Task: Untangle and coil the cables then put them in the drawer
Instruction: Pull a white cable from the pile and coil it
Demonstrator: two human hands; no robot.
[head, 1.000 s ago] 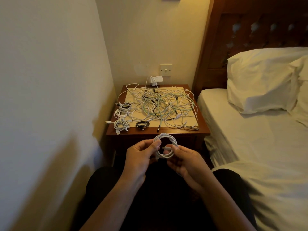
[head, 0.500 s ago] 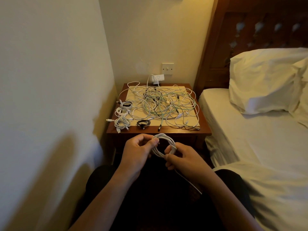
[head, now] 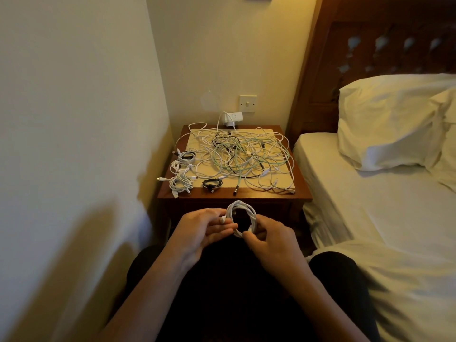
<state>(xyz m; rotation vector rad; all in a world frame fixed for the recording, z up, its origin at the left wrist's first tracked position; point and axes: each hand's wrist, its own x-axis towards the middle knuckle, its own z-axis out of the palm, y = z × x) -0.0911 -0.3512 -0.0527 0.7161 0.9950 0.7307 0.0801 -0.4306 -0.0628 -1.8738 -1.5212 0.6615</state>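
Observation:
Both hands hold a white cable coil (head: 243, 210) just in front of the nightstand (head: 299, 193). My left hand (head: 201, 233) pinches the coil's left side, where a white plug end shows. My right hand (head: 269, 239) grips the coil's lower right and pinches the other plug end. A tangle of white, mint-green and black cables (head: 243, 156) covers the pale mat on the nightstand top. Several small white coils (head: 181, 172) and one black coil (head: 212, 184) lie along its left and front edge. The drawer front is in shadow below the top, hidden behind my hands.
A wall (head: 74, 119) stands close on the left. The bed (head: 370, 206) with pillows (head: 385, 124) and a wooden headboard fills the right. A white charger (head: 233, 117) sits plugged below a wall switch (head: 247, 103) behind the nightstand. My dark-clothed knees are at the bottom.
The loose tail that hung below my right hand half a second ago is now wound in, and the coil is rounder. My left fingers have shifted onto the plug end.

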